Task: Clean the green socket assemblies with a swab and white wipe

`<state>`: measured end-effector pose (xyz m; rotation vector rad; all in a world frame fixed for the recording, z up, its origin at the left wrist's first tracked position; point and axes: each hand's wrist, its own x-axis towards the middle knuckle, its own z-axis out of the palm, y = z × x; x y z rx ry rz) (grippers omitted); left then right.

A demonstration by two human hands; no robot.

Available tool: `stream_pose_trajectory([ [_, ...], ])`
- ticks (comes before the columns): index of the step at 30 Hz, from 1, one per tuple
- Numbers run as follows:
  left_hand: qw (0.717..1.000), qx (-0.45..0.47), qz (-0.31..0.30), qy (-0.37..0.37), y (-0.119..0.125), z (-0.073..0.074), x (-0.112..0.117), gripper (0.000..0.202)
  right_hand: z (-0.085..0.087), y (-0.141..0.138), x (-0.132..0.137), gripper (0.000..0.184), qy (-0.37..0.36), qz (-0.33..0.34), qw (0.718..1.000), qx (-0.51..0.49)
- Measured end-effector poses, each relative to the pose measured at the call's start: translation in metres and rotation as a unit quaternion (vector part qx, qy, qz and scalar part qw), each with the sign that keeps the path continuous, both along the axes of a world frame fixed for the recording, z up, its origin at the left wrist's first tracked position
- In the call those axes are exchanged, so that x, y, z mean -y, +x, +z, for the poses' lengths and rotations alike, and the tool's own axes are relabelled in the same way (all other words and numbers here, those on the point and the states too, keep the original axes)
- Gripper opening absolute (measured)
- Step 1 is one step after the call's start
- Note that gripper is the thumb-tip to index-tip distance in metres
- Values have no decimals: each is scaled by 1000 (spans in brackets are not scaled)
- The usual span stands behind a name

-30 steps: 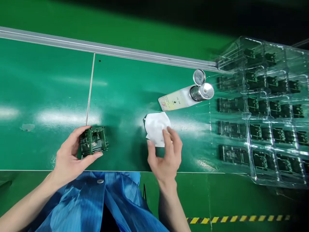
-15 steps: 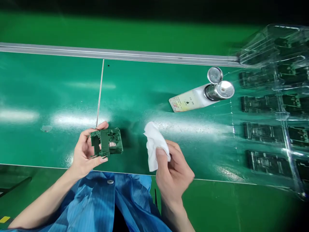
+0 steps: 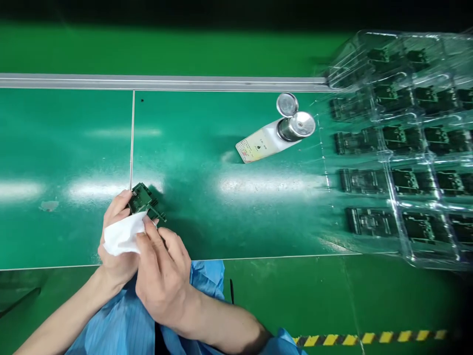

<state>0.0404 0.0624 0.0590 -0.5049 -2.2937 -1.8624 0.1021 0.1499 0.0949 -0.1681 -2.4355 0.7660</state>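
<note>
My left hand (image 3: pixel 114 246) is closed around a dark green plastic housing (image 3: pixel 143 198) near the front edge of the bench. The housing is tilted, and its lower part is covered by a cloth and fingers. A folded white wiping cloth (image 3: pixel 123 234) is pinched in my right hand (image 3: pixel 164 271). The cloth lies against the near side of the housing and over part of my left hand. Whether it presses on the housing's surface is hidden by my fingers.
A white bottle (image 3: pixel 264 143) with a metal pump top and open lid stands on the green bench (image 3: pixel 207 212). Stacked clear plastic trays (image 3: pixel 395 197) holding several dark green parts fill the right side. A metal rail (image 3: pixel 185 83) runs along the back edge.
My right hand has moved left with the cloth and brought it to the housing. The housing has been turned in my left hand. The view has shifted to the right.
</note>
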Motion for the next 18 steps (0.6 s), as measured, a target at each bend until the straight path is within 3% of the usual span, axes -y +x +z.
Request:
stream_pose_trajectory([
  [2, 999, -40, -25, -10, -1, 3, -1, 24, 1, -1, -6, 21, -51, 38, 998, 18],
  [6, 976, -134, -108, -136, -8, 19, 0, 67, 3, 7, -17, 25, -116, 88, 989, 24],
  [9, 962, -128, -87, -226, -18, 33, 6, 73, 2, 19, -38, 30, -186, 127, 974, -8],
  [11, 963, -81, -66, -248, -24, 41, 10, 66, 2, 24, -61, 29, -219, 89, 971, -31],
  [14, 965, -21, -86, -247, -28, 49, 15, 57, 5, 21, -93, 27, -196, -76, 975, -79],
  [15, 965, -9, -98, -245, -28, 51, 15, 55, 7, 17, -99, 28, -173, -87, 977, -91],
  [16, 964, -5, -110, -243, -28, 53, 14, 54, 8, 12, -101, 29, -141, -62, 983, -98],
  [18, 960, -17, -143, -241, -27, 56, 13, 53, 10, 1, -97, 29, -45, 66, 993, -82],
])
